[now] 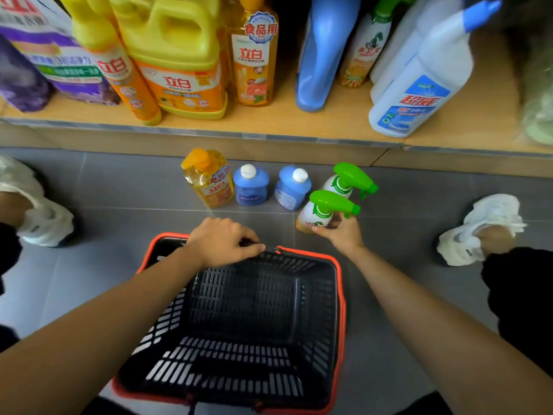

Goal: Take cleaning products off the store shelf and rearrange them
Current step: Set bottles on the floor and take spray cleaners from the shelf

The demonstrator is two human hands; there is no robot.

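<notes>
Grey tile floor below a wooden store shelf [269,127]: bottles being lined up on the floor.
Right hand [341,233] grips a green-trigger spray bottle [321,211], at the floor just in front of its twin [347,179]; likely next: stand it in the row with the orange dish soap [209,178] and two blue bottles [251,185]. Left hand [223,242], fingers curled, rests on the rim of the black basket [339,277], which looks empty.
</notes>
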